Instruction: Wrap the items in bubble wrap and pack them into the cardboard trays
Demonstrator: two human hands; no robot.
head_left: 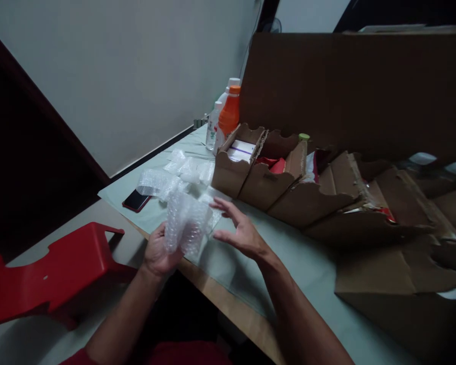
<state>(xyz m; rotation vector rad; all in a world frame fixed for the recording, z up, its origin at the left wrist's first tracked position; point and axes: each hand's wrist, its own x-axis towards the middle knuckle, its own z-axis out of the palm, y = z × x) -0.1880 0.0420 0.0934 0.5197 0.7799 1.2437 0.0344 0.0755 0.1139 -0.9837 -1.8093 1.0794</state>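
While the left hand [157, 253] pinches bubble wrap [186, 223], the right hand [237, 230] hovers beside — fingers spread.

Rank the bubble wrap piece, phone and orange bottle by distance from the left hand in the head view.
1. Bubble wrap piece: held in the left hand.
2. Phone: on the table, up and left.
3. Orange bottle: far back by the wall.

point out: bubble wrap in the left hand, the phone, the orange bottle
bubble wrap [186, 223], head view, middle of the bunched sheet
phone [136, 201], head view, centre of its dark screen
orange bottle [229, 115], head view, orange body below the cap
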